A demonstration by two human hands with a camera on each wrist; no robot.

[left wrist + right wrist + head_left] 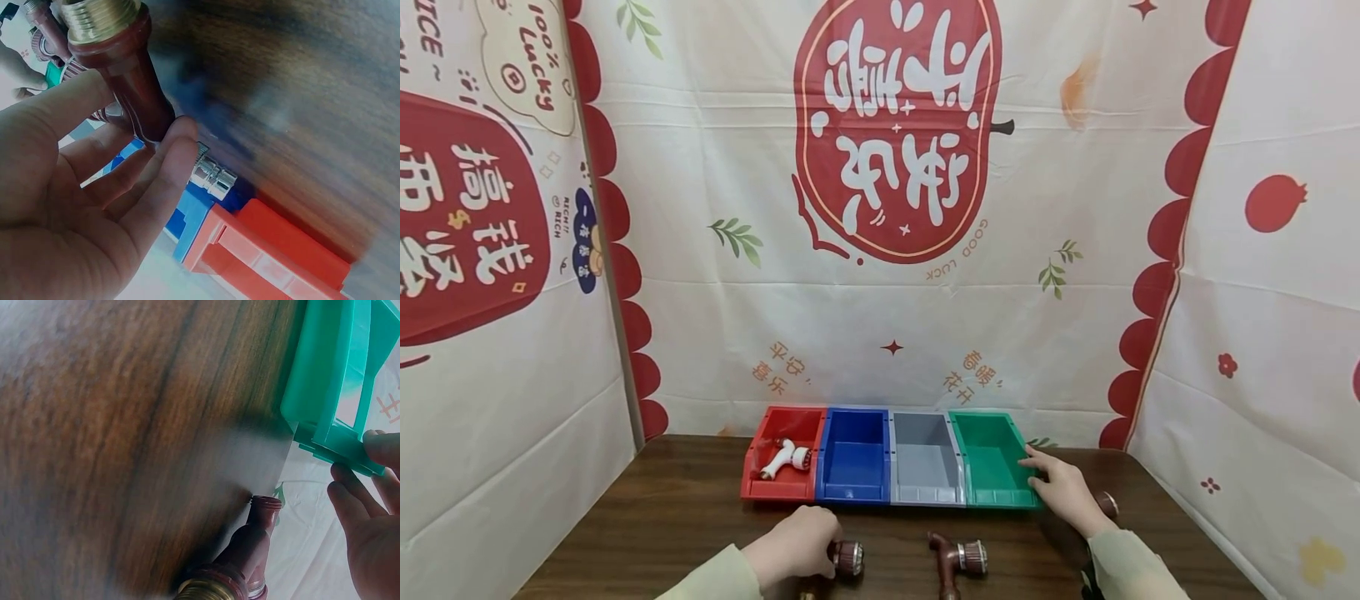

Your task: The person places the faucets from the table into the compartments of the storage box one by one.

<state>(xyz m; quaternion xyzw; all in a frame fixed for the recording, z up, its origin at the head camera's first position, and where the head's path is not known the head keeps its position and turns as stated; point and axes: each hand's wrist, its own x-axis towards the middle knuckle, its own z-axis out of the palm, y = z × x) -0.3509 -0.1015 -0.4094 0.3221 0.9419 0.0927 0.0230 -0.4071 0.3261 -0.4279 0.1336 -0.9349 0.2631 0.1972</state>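
Nearest, a sleeve (718, 579) at seven o'clock meets the left hand (796, 540) gripping a brown tap (848, 559); left-wrist view, its brass thread (103, 22) at eleven; right-wrist view, the right hand (374, 528), at four, pinching a green bin (315, 369).

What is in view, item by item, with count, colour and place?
red bin: 1, red, row's left end
blue bin: 1, blue, second
grey bin: 1, grey, third
green bin: 1, green, right end
white tap: 1, white, inside red bin
brown taps: 3, brown, left hand, table middle, near right wrist
table: 1, brown, under bins
cloth panels: 3, printed white, around table
sleeves: 2, pale green, forearms
left hand: 1, bare, gripping brown tap
right hand: 1, bare, pinching green bin
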